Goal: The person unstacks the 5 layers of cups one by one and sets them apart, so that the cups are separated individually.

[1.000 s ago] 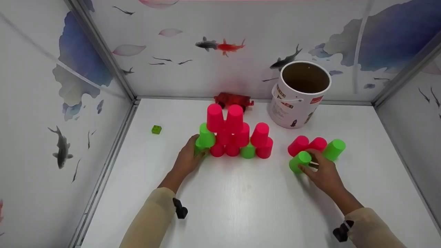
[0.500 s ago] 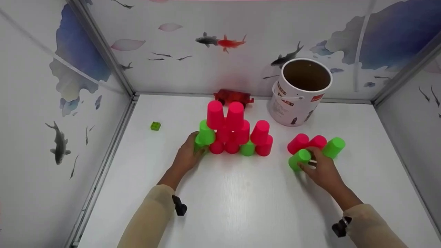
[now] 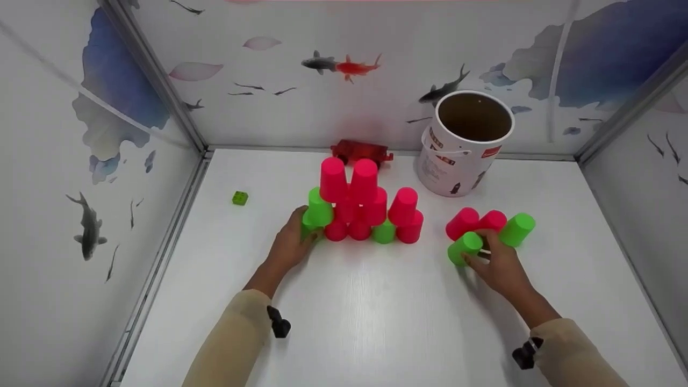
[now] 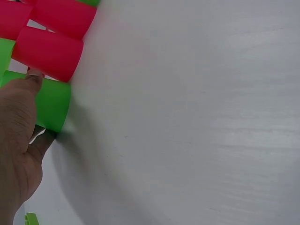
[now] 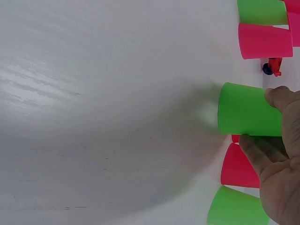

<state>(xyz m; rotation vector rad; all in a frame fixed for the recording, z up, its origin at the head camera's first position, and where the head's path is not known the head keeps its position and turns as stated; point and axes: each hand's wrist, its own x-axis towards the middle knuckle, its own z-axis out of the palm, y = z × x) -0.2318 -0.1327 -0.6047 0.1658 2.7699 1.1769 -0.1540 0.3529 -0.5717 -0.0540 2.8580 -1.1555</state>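
Observation:
Red and green upside-down plastic cups form a stacked wall in the head view, with two red cups (image 3: 348,180) on top. My left hand (image 3: 289,243) grips the green cup (image 4: 52,105) at the bottom left end of this stack, thumb on one side and fingers on the other. Another green cup (image 3: 321,207) stands above it. On the right, my right hand (image 3: 500,266) holds a green cup (image 5: 249,110) between thumb and fingers. Just behind that hand are two red cups (image 3: 463,223) and one more green cup (image 3: 517,229). My palm hides part of each held cup.
A white bucket (image 3: 449,174) with a handle stands at the back right. Behind the stack, a red toy wagon (image 3: 361,152) sits by the rear wall. A small green toy brick (image 3: 240,198) lies on the white table (image 3: 365,322) at the left. Printed walls enclose the table.
The head view has shifted slightly. Both hands keep their holds on the same green cups, and the stack looks the same.

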